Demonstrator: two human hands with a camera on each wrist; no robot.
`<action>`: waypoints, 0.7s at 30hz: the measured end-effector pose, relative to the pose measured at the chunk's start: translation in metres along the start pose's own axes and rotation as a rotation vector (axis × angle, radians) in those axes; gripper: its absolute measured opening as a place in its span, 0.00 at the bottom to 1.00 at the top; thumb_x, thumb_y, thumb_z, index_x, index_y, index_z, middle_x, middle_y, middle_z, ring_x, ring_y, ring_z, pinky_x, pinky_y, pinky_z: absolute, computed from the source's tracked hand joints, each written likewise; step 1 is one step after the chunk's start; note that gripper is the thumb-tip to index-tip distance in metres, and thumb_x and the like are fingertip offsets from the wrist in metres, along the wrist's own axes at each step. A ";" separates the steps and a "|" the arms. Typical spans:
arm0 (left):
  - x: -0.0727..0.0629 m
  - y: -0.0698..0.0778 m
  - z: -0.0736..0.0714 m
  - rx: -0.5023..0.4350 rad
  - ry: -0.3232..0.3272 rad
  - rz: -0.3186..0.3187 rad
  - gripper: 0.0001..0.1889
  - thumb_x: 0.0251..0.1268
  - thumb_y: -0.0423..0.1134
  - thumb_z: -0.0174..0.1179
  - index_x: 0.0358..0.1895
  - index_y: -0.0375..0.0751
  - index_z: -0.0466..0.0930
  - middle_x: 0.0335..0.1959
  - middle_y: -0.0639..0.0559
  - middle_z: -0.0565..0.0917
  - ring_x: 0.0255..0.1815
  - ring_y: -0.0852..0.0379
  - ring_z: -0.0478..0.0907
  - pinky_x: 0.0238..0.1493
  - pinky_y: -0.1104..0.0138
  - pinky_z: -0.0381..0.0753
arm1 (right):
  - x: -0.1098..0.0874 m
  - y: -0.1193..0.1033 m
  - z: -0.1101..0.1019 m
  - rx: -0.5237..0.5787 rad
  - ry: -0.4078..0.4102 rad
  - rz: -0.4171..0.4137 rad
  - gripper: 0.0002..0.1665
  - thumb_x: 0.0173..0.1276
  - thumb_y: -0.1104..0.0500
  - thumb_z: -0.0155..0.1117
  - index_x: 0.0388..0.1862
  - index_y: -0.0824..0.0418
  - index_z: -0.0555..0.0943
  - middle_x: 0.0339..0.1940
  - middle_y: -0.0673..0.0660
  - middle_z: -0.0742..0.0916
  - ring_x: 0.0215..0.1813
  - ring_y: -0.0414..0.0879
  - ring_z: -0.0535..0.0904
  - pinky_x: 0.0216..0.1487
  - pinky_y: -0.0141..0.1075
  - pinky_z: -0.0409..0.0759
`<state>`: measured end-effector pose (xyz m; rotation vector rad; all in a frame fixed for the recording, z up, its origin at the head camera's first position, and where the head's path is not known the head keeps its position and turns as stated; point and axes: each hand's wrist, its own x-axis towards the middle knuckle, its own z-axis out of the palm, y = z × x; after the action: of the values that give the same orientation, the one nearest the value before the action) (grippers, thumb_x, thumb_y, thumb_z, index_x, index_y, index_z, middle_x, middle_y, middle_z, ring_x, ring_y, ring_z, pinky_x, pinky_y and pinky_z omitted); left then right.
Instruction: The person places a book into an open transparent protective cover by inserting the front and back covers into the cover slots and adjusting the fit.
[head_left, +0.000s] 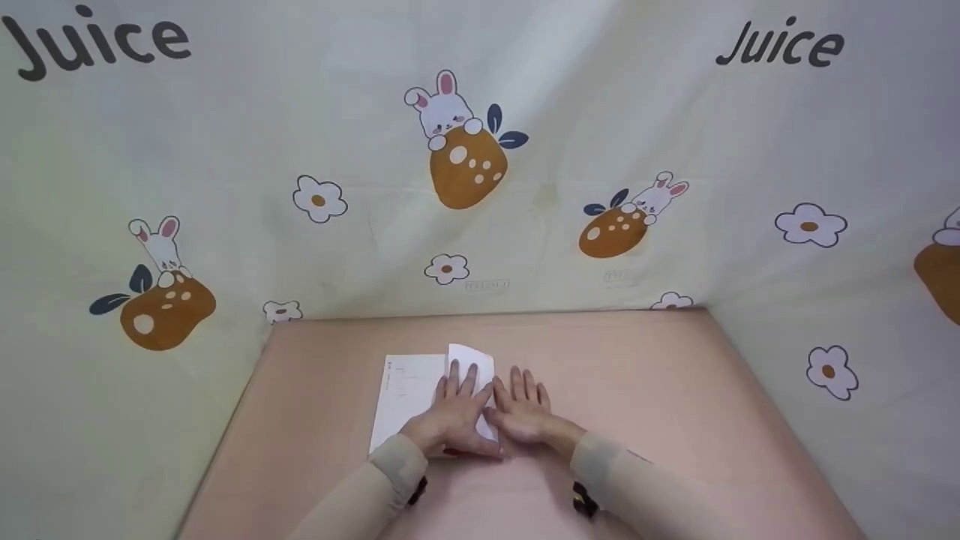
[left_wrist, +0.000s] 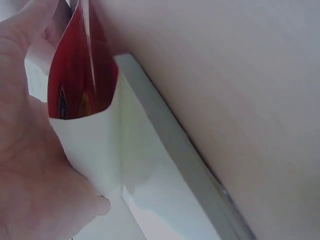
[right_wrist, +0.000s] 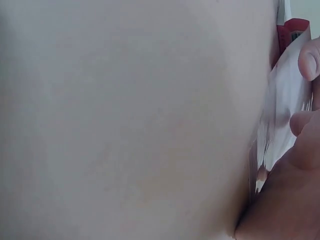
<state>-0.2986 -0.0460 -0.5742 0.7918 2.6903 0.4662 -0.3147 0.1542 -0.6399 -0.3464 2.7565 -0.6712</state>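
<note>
We judged the work on the booklet [head_left: 405, 409] to be partway through: it lay on the worktop [head_left: 637, 390], in front of the person, and a white leaf [head_left: 469, 354] was bent over its right-hand part. The left wrist view showed us that the turn was begun but, in our judgement, not finished, for the leaf's red face [left_wrist: 102, 82] curved inside an open loop beside a thick grey edge [left_wrist: 170, 135]. Of the 2 hands, the left hand [head_left: 459, 416] lay over the leaf with its fingers straight and spread, while the right hand [head_left: 525, 415] was just beside the booklet's right edge, fingers straight, gripping nothing that we could see; whether it touched the paper we could not tell. What was left, we reckoned, was to flatten that bend along its length. The booklet's left-hand side, with its small print, already lay flat.
</note>
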 end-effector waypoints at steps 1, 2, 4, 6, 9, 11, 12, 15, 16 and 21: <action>0.001 0.000 0.000 -0.017 0.005 0.010 0.69 0.54 0.74 0.79 0.92 0.43 0.55 0.95 0.29 0.40 0.96 0.24 0.29 0.93 0.30 0.39 | -0.001 -0.001 0.000 -0.010 0.002 0.003 0.50 0.88 0.31 0.38 0.96 0.56 0.49 0.96 0.71 0.40 0.97 0.70 0.29 0.93 0.70 0.31; 0.002 0.000 0.000 -0.040 0.012 0.023 0.68 0.55 0.73 0.79 0.92 0.43 0.55 0.95 0.28 0.39 0.96 0.24 0.29 0.93 0.30 0.39 | -0.003 -0.003 -0.001 -0.014 0.003 0.004 0.51 0.88 0.29 0.37 0.96 0.57 0.49 0.97 0.71 0.40 0.97 0.70 0.30 0.93 0.70 0.31; 0.006 -0.007 0.003 -0.091 0.049 0.054 0.65 0.59 0.70 0.76 0.92 0.40 0.55 0.94 0.25 0.37 0.95 0.23 0.29 0.93 0.29 0.41 | -0.006 -0.006 -0.002 -0.017 0.006 0.004 0.53 0.87 0.26 0.35 0.96 0.57 0.49 0.97 0.71 0.40 0.97 0.71 0.30 0.93 0.71 0.31; 0.010 -0.015 0.007 -0.150 0.104 0.074 0.60 0.65 0.64 0.72 0.91 0.36 0.55 0.93 0.21 0.36 0.94 0.20 0.30 0.93 0.29 0.44 | -0.006 -0.007 -0.002 -0.018 0.010 0.004 0.55 0.86 0.24 0.34 0.96 0.57 0.49 0.97 0.71 0.41 0.97 0.71 0.31 0.93 0.71 0.31; 0.011 -0.025 0.008 -0.214 0.170 0.035 0.54 0.72 0.55 0.65 0.90 0.28 0.50 0.92 0.19 0.34 0.93 0.17 0.30 0.92 0.30 0.47 | -0.004 -0.005 0.000 -0.019 0.021 -0.001 0.55 0.86 0.24 0.35 0.96 0.59 0.49 0.96 0.72 0.42 0.97 0.72 0.32 0.93 0.71 0.32; 0.008 -0.025 0.005 -0.233 0.192 -0.032 0.53 0.77 0.53 0.61 0.90 0.25 0.45 0.92 0.19 0.34 0.93 0.18 0.31 0.93 0.32 0.48 | -0.001 -0.002 0.002 -0.027 0.020 0.006 0.56 0.86 0.24 0.35 0.96 0.58 0.48 0.97 0.71 0.41 0.97 0.71 0.31 0.93 0.71 0.32; 0.008 -0.027 0.005 -0.239 0.201 -0.064 0.53 0.79 0.54 0.59 0.90 0.24 0.43 0.92 0.20 0.34 0.94 0.19 0.31 0.93 0.33 0.48 | 0.000 -0.001 0.003 -0.029 0.022 0.009 0.56 0.86 0.24 0.35 0.96 0.58 0.48 0.97 0.70 0.41 0.97 0.70 0.30 0.93 0.70 0.32; 0.007 -0.025 0.004 -0.219 0.226 -0.130 0.52 0.83 0.57 0.55 0.90 0.22 0.42 0.93 0.20 0.40 0.95 0.20 0.37 0.93 0.33 0.49 | 0.002 0.001 0.005 -0.024 0.031 0.013 0.57 0.85 0.23 0.34 0.96 0.58 0.48 0.97 0.70 0.41 0.97 0.70 0.30 0.93 0.70 0.31; 0.008 -0.024 0.005 -0.213 0.236 -0.141 0.52 0.84 0.58 0.54 0.90 0.22 0.42 0.92 0.20 0.42 0.95 0.20 0.39 0.93 0.33 0.51 | 0.002 0.001 0.005 -0.025 0.030 0.016 0.57 0.85 0.23 0.34 0.96 0.58 0.48 0.97 0.69 0.41 0.97 0.70 0.30 0.93 0.69 0.31; 0.010 -0.021 0.009 -0.195 0.262 -0.166 0.49 0.86 0.57 0.52 0.88 0.19 0.45 0.92 0.20 0.47 0.94 0.20 0.44 0.92 0.31 0.52 | 0.001 0.000 0.005 -0.022 0.036 0.009 0.56 0.86 0.24 0.33 0.96 0.59 0.49 0.97 0.71 0.42 0.97 0.71 0.31 0.93 0.70 0.32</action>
<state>-0.3135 -0.0552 -0.5922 0.4769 2.8574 0.8271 -0.3139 0.1521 -0.6442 -0.3297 2.7996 -0.6517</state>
